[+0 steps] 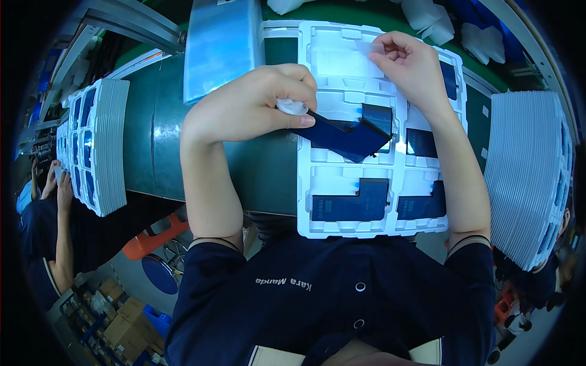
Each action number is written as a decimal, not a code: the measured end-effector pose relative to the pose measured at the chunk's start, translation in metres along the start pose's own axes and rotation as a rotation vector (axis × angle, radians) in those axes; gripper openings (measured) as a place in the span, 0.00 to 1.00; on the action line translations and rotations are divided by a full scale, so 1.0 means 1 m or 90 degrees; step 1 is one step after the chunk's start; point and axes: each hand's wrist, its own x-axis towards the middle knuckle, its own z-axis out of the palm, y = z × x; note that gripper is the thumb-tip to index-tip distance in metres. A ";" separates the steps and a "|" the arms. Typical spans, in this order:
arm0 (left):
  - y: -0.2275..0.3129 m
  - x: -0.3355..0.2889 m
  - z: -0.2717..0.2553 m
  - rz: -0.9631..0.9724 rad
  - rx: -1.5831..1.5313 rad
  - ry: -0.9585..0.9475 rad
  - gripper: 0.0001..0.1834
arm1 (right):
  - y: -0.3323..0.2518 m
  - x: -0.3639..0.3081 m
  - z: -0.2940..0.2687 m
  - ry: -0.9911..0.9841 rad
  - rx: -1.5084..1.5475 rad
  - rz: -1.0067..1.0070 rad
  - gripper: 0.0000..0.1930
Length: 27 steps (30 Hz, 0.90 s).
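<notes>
My left hand (pixel 259 94) is closed on a dark, flat, L-shaped battery (pixel 351 139), thumb on top of its end. A crumpled white wad (pixel 292 107) is tucked in the same fingers. The battery is tilted over a white moulded tray (pixel 342 171), partly hiding another L-shaped battery (pixel 378 114). At the tray's far side my right hand (pixel 412 67) pinches a small translucent film (pixel 369 49) between thumb and fingertips, above the far-left compartment. Several more dark batteries lie in the tray; the nearest left one (pixel 354 202) shows whole, while my right forearm covers part of the right column.
A stack of clear bluish plastic sheets or bags (pixel 223 49) lies beyond my left hand on the green table (pixel 165 134). Tall stacks of filled trays stand left (pixel 110 146) and right (pixel 525 171). White foam pieces (pixel 482 43) lie at the back. Another person's hands (pixel 61 183) are far left.
</notes>
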 end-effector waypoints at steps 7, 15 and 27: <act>-0.008 0.011 0.008 -0.037 -0.032 0.020 0.06 | -0.002 -0.001 -0.002 -0.020 -0.051 -0.018 0.08; -0.023 0.013 0.005 -0.009 -0.112 0.098 0.06 | -0.020 -0.004 -0.002 0.116 -0.237 -0.243 0.21; -0.030 0.036 0.020 -0.056 -0.060 0.523 0.10 | -0.003 0.000 -0.009 -0.090 0.307 -0.029 0.19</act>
